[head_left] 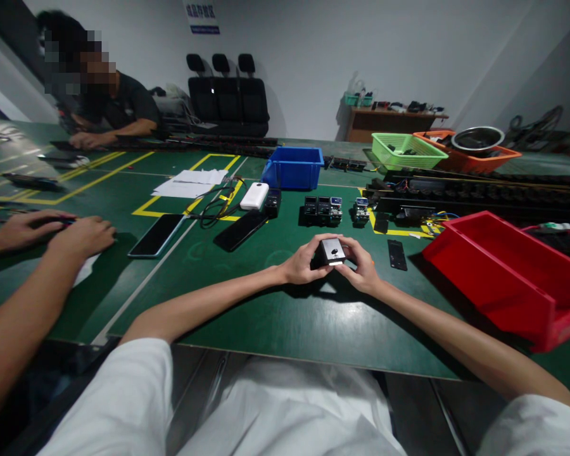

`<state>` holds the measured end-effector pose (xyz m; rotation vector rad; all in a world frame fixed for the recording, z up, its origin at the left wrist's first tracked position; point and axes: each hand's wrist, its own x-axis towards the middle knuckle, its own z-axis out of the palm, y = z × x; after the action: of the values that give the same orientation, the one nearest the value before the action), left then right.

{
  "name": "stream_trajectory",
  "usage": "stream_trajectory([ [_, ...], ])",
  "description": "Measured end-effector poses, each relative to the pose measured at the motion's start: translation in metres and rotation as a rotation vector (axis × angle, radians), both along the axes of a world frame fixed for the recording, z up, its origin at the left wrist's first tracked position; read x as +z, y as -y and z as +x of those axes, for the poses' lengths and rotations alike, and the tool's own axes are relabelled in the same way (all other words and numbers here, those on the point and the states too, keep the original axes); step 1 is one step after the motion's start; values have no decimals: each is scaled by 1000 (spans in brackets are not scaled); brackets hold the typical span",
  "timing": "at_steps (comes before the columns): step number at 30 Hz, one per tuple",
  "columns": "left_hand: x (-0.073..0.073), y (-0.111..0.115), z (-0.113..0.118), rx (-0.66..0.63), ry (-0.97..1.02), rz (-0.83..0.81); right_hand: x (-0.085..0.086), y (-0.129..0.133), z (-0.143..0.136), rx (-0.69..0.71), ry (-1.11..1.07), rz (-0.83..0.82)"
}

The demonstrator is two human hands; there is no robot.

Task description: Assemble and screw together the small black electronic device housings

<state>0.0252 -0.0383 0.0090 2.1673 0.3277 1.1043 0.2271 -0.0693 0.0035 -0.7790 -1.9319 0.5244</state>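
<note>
A small black box-shaped device with a silver-grey top (333, 249) is held up between my two hands, over the green table (266, 304). My left hand (304, 263) grips its left side, fingers behind and thumb in front. On the right side, my right hand (360, 266) holds it the same way. Beyond my hands stand several small black modules (323, 209), with one more module (360, 211) a little to their right. A flat black plate (398, 254) lies right of my right hand.
A red bin (498, 272) lies at the right, a blue bin (294, 168) farther back. Phones (158, 235), a white power bank (254, 196) and papers (190, 183) are at the left. Another person's hands (83, 237) work at the far left; a person (118, 107) sits across.
</note>
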Motion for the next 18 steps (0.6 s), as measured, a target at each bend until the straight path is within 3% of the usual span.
stream_trajectory([
  [18,-1,2,0,4,7,-68,-4,-3,-1,34,31,5],
])
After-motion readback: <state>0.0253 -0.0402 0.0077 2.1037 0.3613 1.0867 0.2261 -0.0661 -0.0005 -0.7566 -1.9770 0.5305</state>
